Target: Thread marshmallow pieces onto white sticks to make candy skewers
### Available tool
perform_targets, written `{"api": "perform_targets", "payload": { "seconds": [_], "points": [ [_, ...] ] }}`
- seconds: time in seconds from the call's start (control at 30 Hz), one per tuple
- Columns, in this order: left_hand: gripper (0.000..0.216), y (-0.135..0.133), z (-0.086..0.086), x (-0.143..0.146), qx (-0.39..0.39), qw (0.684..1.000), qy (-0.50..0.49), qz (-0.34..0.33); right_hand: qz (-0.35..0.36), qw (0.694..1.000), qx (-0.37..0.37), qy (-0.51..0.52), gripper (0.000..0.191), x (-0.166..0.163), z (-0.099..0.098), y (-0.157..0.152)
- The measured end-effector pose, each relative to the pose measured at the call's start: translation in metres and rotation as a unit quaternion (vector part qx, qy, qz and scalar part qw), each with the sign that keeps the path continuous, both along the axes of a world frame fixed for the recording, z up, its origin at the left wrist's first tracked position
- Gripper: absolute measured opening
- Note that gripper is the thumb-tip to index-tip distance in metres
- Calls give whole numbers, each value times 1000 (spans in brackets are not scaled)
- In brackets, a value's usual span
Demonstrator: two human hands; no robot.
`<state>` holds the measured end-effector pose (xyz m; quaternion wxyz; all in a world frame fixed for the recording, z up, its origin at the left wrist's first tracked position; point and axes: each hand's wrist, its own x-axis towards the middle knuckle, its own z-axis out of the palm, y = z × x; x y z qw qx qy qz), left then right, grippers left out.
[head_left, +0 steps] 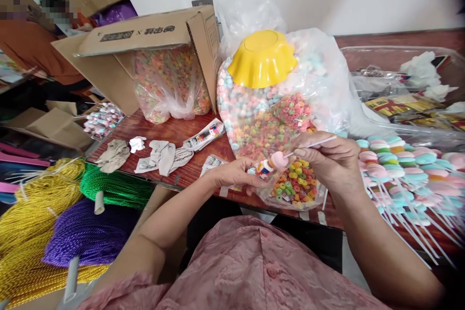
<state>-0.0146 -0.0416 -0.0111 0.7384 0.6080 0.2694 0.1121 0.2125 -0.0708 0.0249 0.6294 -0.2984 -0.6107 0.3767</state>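
My right hand [332,162] pinches a thin white stick [321,142] that slants down to the left. At its lower end is a pink marshmallow-like candy [279,160]. My left hand [238,174] is closed around a small piece with white, blue, red and yellow colouring [264,168] right beside the pink candy; whether the stick runs into it I cannot tell. Below both hands lies a clear bag of ring-shaped candies [296,186]. To the right are rows of stacked pastel candies on white sticks [397,164].
A yellow scalloped bowl [261,60] rests upside down on a large bag of pastel candies [232,101]. Left of it stands a cardboard box [138,34] holding bagged candy rings. Grey gloves [163,155] lie on the table. Coiled cords [90,232] fill the lower left. Another person [39,53] is far left.
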Motion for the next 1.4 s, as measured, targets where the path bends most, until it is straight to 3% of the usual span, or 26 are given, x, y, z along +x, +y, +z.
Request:
{"api": "perform_targets", "payload": {
  "seconds": [0.1,0.17,0.23,0.47,0.63,0.73,0.83,0.93,1.07,1.2,1.3,1.4],
  "points": [
    [46,-8,-12,13,135,979,-10,153,-76,997,26,15,10,0,2,-3],
    [44,-12,-15,17,250,938,15,240,-129,991,34,30,12,0,2,-5],
    [44,-14,-14,18,325,901,54,282,-158,987,37,22,12,-2,2,-8],
    [37,-17,-13,22,360,885,73,285,-74,995,3,-68,8,-19,-6,-9],
    [39,-16,-21,16,376,870,112,300,-101,993,-56,-11,14,-19,-14,0],
    [37,-17,-20,9,394,866,128,279,-144,989,-28,1,14,-14,-11,2],
    [37,-18,-17,5,391,876,122,254,-110,993,3,-52,13,-10,-8,3],
    [35,-19,-15,2,349,902,103,233,-62,995,3,-73,11,-5,-8,6],
    [44,-20,-13,-4,225,944,36,240,-44,998,-25,-47,9,5,-15,12],
    [54,-18,-15,-8,142,946,-20,291,-34,998,-50,2,10,11,-25,15],
    [55,-17,-14,-10,191,940,8,283,-20,999,-42,20,10,10,-27,12],
    [43,-19,-8,-9,335,913,85,218,-10,1000,-26,-8,7,4,-21,5]
  ]
}}
